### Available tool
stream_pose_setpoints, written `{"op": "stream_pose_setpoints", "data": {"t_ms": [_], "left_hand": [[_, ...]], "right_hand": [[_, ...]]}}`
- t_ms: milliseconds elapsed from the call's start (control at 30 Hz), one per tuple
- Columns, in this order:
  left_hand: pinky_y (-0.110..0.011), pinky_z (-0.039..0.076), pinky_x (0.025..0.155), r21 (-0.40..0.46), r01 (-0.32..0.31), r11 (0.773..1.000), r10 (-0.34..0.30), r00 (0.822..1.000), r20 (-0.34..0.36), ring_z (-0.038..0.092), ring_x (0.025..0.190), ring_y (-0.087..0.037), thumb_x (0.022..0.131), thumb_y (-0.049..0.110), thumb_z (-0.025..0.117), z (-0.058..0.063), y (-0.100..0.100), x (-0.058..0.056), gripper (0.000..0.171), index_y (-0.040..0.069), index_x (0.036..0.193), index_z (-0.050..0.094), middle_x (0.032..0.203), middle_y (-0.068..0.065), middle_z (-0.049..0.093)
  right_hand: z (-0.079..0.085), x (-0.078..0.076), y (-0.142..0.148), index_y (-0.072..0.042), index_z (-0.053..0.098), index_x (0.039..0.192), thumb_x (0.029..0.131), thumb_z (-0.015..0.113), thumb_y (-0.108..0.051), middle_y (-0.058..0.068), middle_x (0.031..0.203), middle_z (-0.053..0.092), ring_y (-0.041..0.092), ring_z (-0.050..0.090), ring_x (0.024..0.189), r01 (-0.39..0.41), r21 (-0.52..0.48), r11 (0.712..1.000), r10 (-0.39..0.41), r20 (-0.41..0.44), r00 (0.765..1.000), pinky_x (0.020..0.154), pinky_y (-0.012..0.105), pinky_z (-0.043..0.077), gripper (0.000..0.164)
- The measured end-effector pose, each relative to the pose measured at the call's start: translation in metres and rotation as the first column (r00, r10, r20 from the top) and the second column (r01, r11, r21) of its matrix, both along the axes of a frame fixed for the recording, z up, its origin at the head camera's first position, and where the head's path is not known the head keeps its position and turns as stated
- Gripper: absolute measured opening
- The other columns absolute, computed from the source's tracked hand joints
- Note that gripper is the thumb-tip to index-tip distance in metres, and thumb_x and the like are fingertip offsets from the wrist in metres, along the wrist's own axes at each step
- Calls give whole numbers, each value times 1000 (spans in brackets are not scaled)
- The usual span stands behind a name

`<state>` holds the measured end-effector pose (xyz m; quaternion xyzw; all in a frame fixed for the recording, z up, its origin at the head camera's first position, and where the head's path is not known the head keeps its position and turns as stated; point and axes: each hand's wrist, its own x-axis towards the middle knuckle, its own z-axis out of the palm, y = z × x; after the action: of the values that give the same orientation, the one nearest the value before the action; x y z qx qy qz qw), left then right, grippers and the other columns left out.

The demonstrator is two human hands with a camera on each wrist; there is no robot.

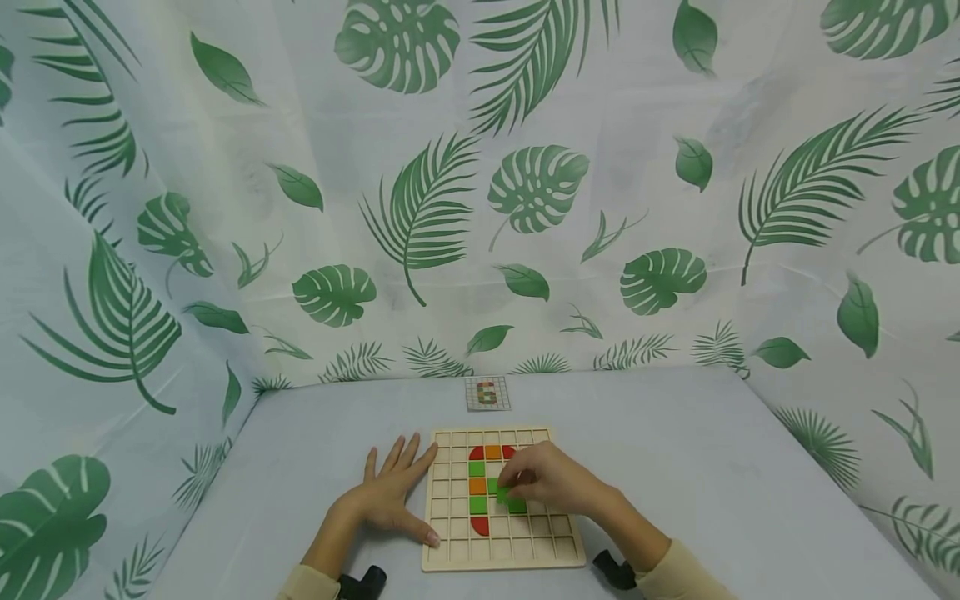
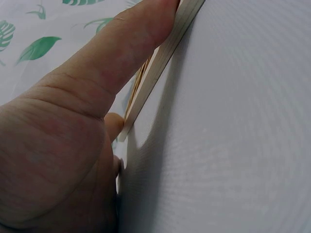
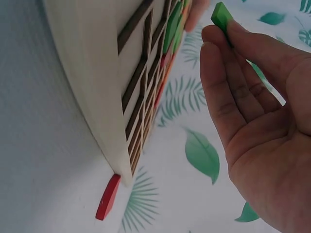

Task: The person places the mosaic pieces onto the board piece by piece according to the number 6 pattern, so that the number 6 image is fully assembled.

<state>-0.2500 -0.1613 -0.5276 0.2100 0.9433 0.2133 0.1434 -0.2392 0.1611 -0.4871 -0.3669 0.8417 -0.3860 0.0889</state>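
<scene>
A pale wooden grid board lies on the table. Along its left edge rests my left hand, fingers spread and thumb touching the near left side. My right hand is over the board's middle, pinching a green tile between thumb and fingertips; in the right wrist view it is held apart from the board. Set in the grid are a rounded red tile, an orange tile, a green tile and several others in a column, a top row and toward the middle. My right hand partly covers the tiles there.
Behind the board lies a small pattern card with a coloured figure on a grid. A loose red tile sits on the table beside the board in the right wrist view. A leaf-printed curtain stands around the white table.
</scene>
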Motion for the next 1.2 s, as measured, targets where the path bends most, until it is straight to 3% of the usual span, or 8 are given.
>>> {"op": "stream_pose_setpoints", "data": {"t_ms": [167, 467, 833, 1200], "left_hand": [[-76, -15, 119, 3, 2, 1000, -2, 1000, -2, -9, 162, -40, 58, 76, 88, 0, -1, 0, 141, 26, 168, 16, 176, -15, -1], [-76, -15, 119, -2, 3, 1000, -3, 1000, -2, -9, 162, -40, 58, 76, 89, 1, 0, 0, 142, 26, 168, 16, 176, -14, -1], [-76, -14, 118, 3, 2, 1000, -2, 1000, 2, -8, 162, -41, 58, 75, 89, 2, 0, 1, 141, 25, 168, 17, 176, -15, -1], [-76, -14, 119, -4, 2, 1000, -2, 1000, -4, -8, 162, -41, 58, 76, 88, 1, 0, 1, 141, 26, 168, 16, 176, -15, -1]], "right_hand": [[-2, 3, -6, -15, 82, 96, 87, 81, -1, -8, 94, 78, -2, 66, 78, -14, 25, 1000, 14, -2, 1000, 72, 20, 59, 16], [-4, 6, -10, -11, 82, 95, 86, 83, -3, -4, 91, 79, -5, 64, 74, -63, 19, 998, 64, -35, 997, 70, 18, 58, 12], [-9, 6, -13, -14, 83, 96, 86, 84, -6, -11, 89, 77, -5, 62, 73, -50, 67, 996, 49, 10, 999, 72, 17, 58, 12], [-10, 6, -15, -15, 83, 94, 85, 84, -5, -10, 87, 78, -6, 62, 72, -62, 98, 993, 63, -11, 998, 69, 17, 57, 13]]}}
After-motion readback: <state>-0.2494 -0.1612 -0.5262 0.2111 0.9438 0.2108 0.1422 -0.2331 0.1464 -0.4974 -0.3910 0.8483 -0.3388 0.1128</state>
